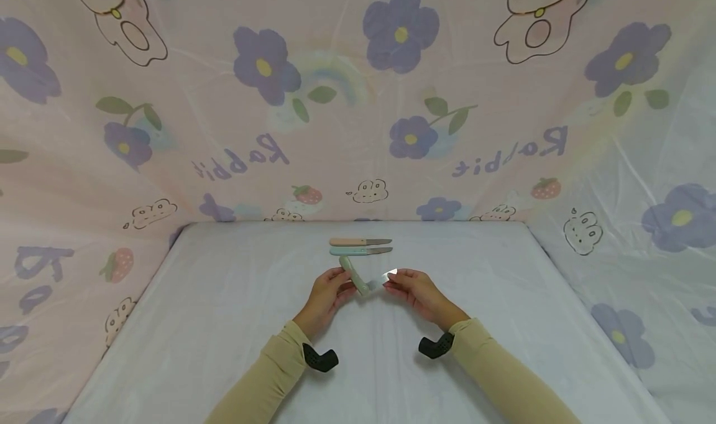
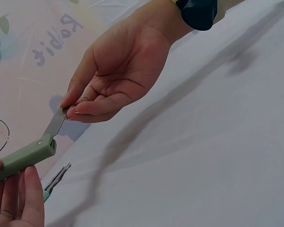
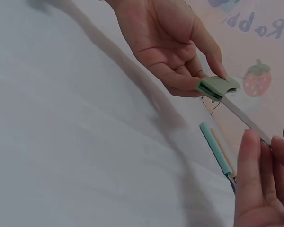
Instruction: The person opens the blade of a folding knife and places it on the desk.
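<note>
A folding knife with a green handle [image 1: 355, 276] is held up between both hands, its blade [image 1: 377, 281] swung partly out at an angle. The left hand [image 1: 329, 293] grips the handle between thumb and fingers. With thumb and fingertips the right hand [image 1: 416, 292] pinches the blade near its tip. In the left wrist view the blade [image 2: 56, 122] runs from the handle's pivot up to the right hand's fingertips. The right wrist view shows the slot along the green handle [image 3: 217, 87], with the left thumb on top of it.
Beyond the hands, two more knives lie side by side on the white-covered table [image 1: 235, 287], blades to the right: one with a peach handle [image 1: 347, 242], one with a light blue handle [image 1: 347, 250]. Patterned fabric [image 1: 335, 125] hangs round the table's back and sides.
</note>
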`<state>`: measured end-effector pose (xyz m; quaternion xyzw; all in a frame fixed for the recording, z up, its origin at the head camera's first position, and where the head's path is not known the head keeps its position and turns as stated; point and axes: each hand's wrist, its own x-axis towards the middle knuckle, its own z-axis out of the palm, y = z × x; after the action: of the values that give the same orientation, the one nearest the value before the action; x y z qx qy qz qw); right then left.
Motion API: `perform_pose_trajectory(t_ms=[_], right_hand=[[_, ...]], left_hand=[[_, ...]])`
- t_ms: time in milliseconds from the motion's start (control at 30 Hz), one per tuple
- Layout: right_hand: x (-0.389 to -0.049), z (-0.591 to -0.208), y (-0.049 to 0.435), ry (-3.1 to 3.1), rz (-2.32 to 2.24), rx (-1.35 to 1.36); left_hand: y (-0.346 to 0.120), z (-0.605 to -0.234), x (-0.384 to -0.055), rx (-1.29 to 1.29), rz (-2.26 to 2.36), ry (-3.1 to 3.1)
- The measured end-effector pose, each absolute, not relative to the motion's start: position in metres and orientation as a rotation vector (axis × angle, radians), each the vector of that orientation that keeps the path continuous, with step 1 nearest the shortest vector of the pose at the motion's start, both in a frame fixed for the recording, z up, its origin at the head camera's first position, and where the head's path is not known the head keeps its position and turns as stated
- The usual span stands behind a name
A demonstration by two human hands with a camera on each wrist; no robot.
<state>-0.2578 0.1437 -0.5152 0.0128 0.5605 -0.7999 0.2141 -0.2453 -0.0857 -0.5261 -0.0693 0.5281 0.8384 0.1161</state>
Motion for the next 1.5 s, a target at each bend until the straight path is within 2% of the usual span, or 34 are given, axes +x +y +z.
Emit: perform_pose_trajectory(t_ms=[1500], right_hand=[[-0.247, -0.515, 0.120, 1.222, -2.595, 0.482]], left_hand=[[-0.060, -0.523, -0.238, -0.564, 2.937, 0.939]])
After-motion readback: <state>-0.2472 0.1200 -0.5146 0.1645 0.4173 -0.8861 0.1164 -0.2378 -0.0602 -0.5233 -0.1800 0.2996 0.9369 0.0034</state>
